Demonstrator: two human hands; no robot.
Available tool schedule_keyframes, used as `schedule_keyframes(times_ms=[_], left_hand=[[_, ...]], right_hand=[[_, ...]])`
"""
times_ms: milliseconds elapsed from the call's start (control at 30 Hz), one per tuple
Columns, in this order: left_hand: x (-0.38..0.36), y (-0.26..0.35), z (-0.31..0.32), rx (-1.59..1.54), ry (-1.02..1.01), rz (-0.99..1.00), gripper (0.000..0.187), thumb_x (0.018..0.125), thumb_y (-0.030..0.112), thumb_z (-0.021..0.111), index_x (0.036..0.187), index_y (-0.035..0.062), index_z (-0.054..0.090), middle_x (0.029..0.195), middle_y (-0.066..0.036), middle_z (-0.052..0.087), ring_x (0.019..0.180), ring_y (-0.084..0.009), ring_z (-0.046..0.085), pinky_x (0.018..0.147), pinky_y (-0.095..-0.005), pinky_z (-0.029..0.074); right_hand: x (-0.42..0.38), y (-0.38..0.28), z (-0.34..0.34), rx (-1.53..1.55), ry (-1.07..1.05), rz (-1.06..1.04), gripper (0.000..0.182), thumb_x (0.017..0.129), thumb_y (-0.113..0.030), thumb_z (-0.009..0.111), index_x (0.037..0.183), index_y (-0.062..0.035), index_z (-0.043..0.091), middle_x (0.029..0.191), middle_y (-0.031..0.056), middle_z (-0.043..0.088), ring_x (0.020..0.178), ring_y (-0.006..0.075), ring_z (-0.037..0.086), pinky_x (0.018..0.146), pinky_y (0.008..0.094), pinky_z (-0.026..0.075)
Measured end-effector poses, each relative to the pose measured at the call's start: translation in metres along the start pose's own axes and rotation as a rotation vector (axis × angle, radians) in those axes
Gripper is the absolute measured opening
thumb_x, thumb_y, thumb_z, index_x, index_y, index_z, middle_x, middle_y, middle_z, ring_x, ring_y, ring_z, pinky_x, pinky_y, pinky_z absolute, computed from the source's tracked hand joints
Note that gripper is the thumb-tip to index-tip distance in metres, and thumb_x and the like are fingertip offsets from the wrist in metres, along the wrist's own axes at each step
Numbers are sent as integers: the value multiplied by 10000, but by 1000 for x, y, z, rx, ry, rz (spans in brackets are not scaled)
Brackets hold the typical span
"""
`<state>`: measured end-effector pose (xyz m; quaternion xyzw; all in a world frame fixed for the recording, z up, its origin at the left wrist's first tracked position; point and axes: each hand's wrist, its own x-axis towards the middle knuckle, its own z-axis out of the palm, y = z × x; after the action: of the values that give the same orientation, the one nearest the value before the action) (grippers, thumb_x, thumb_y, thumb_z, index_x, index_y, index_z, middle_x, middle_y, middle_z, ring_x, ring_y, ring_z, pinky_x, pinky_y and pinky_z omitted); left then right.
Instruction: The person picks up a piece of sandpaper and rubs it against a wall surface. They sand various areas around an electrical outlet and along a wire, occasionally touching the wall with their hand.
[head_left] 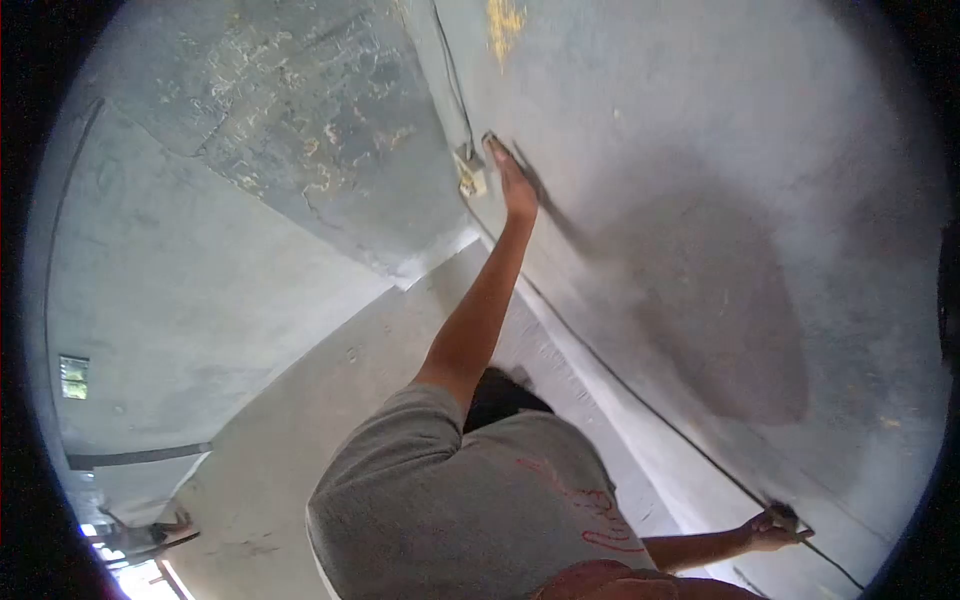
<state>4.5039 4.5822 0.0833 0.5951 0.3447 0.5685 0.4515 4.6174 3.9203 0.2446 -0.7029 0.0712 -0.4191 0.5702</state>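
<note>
My left hand [513,183] reaches up along the grey wall with its fingers stretched out, close to a small pale wall box [471,174]. A dark patch shows at its fingertips, too small to name. Down at the lower right, my right hand [772,530] is closed beside a thin dark cable [655,412] that runs slantwise along the wall. Something small and dark, with a light tip, shows at those fingers; its kind cannot be made out.
The grey wall [620,90] has yellow stains. A worn grey panel [300,120] stands at upper left. Another cable [453,75] leads to the box. Far off at lower left are a person [150,535] and a bright opening [150,580]. My grey shirt [430,510] fills the lower middle.
</note>
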Motion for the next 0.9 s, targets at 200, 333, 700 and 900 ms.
schedule_keyframes(times_ms=[200,333,700,900], left_hand=[[-36,72,6,-315,-69,-84,682,971,480,112,1423,-11,-28,1510,-145,-18,1396,-247,-5,1132,-336,29],[7,54,2,-292,-9,-13,688,970,486,125,1424,-11,-20,1511,-141,-23,1397,-238,-3,1130,-324,20],[-35,97,6,-354,-83,-237,768,931,583,150,1436,34,-34,1517,-112,-46,1396,-252,-8,1128,-352,47],[7,36,7,-307,-25,-181,720,962,514,150,1425,-16,-4,1515,-130,-8,1397,-223,-6,1124,-299,26]], right_hand=[[35,53,-35,-16,-151,-13,626,884,-328,422,1384,3,243,846,191,574,630,251,550,612,364,490],[33,54,-29,723,-586,-88,577,909,-274,420,1377,16,246,675,65,448,556,180,447,510,314,397],[39,60,-44,136,-196,52,511,899,-208,412,1362,-25,295,731,119,541,484,185,471,446,363,430],[54,110,-47,-109,-156,-246,558,873,-195,497,1348,28,307,736,95,574,458,149,505,577,379,517]])
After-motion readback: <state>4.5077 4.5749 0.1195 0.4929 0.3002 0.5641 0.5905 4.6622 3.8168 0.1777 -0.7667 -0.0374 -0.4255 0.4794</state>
